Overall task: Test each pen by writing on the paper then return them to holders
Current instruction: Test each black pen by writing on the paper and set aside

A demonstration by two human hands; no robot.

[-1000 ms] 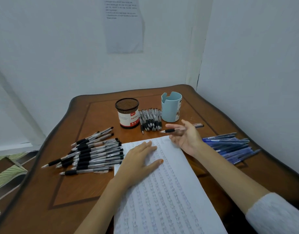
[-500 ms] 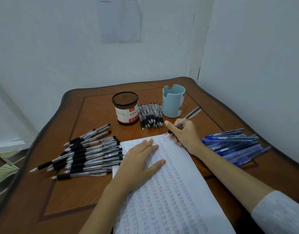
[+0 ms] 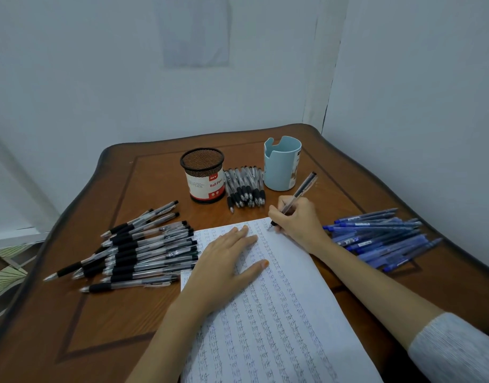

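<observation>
A white sheet of paper, covered in rows of small handwriting, lies on the wooden table. My left hand rests flat on the sheet with fingers spread. My right hand grips a clear black-tipped pen in a writing hold, its tip touching the paper's top right corner. A black mesh holder and a light blue holder stand at the back; no pens show above their rims.
A pile of black pens lies left of the paper. A smaller row of black pens sits between the holders. Blue pens are heaped on the right. Walls close off the back and right.
My right hand turned the pen from lying level across its fingers into a writing grip and lowered its tip onto the paper's top corner. My left hand stayed flat on the sheet.
</observation>
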